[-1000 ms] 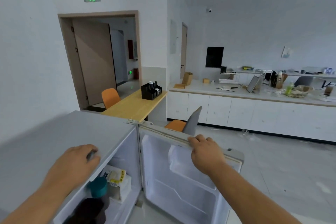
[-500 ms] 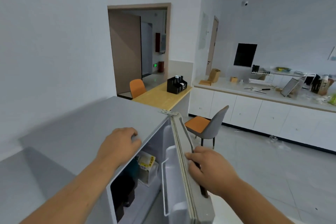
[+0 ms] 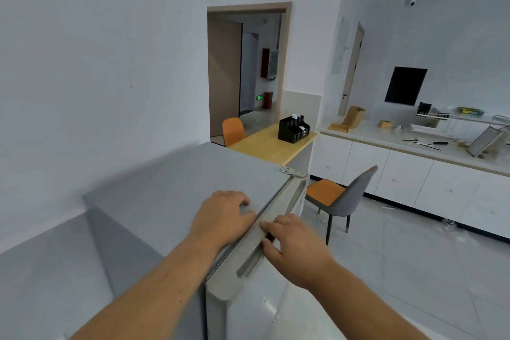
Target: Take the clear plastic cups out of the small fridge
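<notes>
The small grey fridge [image 3: 165,188] stands in front of me, and its door [image 3: 248,301] sits against the body, so the inside is hidden. No clear plastic cups are in view. My left hand [image 3: 223,218] lies palm down on the fridge top by the front edge and holds nothing. My right hand [image 3: 295,246] is on the door's top edge, with its fingers hooked into the handle recess [image 3: 256,259].
A grey chair with an orange seat [image 3: 345,196] stands just right of the fridge on the tiled floor. Behind are a wooden table [image 3: 273,146] with a black organiser [image 3: 292,130], an orange chair [image 3: 233,130], a doorway, and a long white cabinet counter [image 3: 414,174].
The fridge door swung from wide open to against the body under my right hand, hiding the items inside. My left hand stayed on the fridge top.
</notes>
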Motion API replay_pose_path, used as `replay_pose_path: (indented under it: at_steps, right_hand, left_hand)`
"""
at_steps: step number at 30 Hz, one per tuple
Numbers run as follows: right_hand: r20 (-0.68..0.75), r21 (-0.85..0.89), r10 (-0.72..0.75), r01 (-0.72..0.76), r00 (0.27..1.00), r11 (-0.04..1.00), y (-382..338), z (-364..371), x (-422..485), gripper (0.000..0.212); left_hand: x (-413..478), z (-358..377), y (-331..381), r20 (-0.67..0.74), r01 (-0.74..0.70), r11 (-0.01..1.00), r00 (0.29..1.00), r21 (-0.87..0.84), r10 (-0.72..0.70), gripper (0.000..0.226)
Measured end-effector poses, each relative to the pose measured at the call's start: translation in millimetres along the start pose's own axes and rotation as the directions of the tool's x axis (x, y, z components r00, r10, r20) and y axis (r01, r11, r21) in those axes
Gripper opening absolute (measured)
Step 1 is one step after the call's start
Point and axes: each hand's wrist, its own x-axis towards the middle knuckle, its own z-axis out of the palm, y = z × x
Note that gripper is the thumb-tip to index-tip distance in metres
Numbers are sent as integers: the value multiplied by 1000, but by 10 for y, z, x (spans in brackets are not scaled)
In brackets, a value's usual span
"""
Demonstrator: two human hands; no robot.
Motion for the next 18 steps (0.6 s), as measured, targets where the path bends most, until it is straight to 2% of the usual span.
replay_pose_path:
  at_steps: [7, 9, 11, 14, 18]
  right_hand:
    - [26, -63, -4, 6, 1000, 998, -11, 28, -7, 45]
    - [-17, -123, 6, -8, 1000, 992, 41, -15, -43, 47]
    - [-80, -158, 76, -88, 994, 983, 122, -72, -76, 56]
    - [-117, -162, 207, -224, 971, 961, 279, -202, -143, 71]
    - [-192, -221, 243, -283, 951, 933, 471, -470, -271, 75]
  left_hand:
    - [5, 15, 2, 1, -101, 995, 995, 18, 101, 41]
    - [-6, 26, 36, -9, -170, 985, 985, 22, 170, 47]
    - [-8, 48, 79, -55, -251, 965, 965, 72, 255, 57]
    - [10, 80, 211, -80, -303, 948, 947, 100, 311, 69]
    - [-3, 74, 521, -89, -362, 923, 923, 130, 374, 76]
